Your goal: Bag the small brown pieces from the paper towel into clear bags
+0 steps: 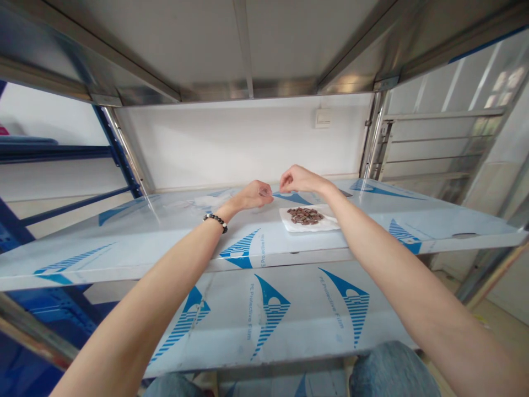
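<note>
Reaching over a shelf [165,237] wrapped in film printed with blue marks, two bare hands work close to each other, just apart; the left hand [256,194] curls its fingers inward, thumb side toward its partner, while the right hand [301,179] bends down at the wrist with its fingertips drawn together; whether either one grips something small cannot be told. Directly on the near side of the right hand, inside the right forearm, a heap of small brown pieces [306,215] lies on a white pad [291,225], clear of the fingers; part of the pad's right end is hidden by that forearm. A beaded bracelet [215,221] circles the left wrist; beyond it, to the left of the left hand, rests what looks like crumpled clear plastic [198,202]; a dark flat object [345,193] shows just past the right wrist; a switch [323,118] is fixed to the white wall [248,138] beyond both hands.
</note>
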Demonstrator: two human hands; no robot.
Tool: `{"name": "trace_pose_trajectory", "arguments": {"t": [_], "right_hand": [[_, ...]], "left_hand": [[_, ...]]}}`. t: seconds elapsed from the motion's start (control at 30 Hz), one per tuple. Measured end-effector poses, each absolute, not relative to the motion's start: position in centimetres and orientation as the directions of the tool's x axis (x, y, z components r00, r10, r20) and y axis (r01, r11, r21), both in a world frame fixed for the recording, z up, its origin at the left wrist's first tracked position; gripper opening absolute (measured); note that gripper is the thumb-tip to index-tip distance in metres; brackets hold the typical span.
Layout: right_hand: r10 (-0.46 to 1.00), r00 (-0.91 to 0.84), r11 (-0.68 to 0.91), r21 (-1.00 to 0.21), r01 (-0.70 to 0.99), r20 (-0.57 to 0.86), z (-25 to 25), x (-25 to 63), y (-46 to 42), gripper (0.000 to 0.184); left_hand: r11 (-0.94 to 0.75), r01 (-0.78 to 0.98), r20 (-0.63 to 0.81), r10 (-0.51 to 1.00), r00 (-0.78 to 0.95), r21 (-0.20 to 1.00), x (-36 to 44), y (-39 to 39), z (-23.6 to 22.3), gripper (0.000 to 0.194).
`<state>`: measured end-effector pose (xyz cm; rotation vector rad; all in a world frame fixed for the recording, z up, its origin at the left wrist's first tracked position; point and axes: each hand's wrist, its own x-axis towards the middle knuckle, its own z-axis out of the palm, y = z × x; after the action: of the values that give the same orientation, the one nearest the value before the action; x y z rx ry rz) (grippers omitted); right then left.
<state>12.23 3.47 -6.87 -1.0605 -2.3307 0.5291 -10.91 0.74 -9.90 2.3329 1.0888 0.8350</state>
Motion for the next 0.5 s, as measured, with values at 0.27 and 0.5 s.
{"name": "trace_pose_trajectory", "arguments": {"t": [0.27, 0.5], "right_hand": [[0.804, -0.579, 0.525, -0.293, 0.799, -0.135, -6.57, 12.59, 2.36, 0.031], [0.796, -0.585, 0.538, -0.261, 0.802, -0.154, -7.02, 12.16, 2.49, 0.024]], "left_hand": [[-0.590, 0.523, 0.340, 0.797, 0.500, 0.615, -10.88, 1.03, -9.83, 0.007], [-0.612, 0.495, 0.341, 0.774, 0.533, 0.617, -10.80, 0.76, -9.73, 0.008]]}}
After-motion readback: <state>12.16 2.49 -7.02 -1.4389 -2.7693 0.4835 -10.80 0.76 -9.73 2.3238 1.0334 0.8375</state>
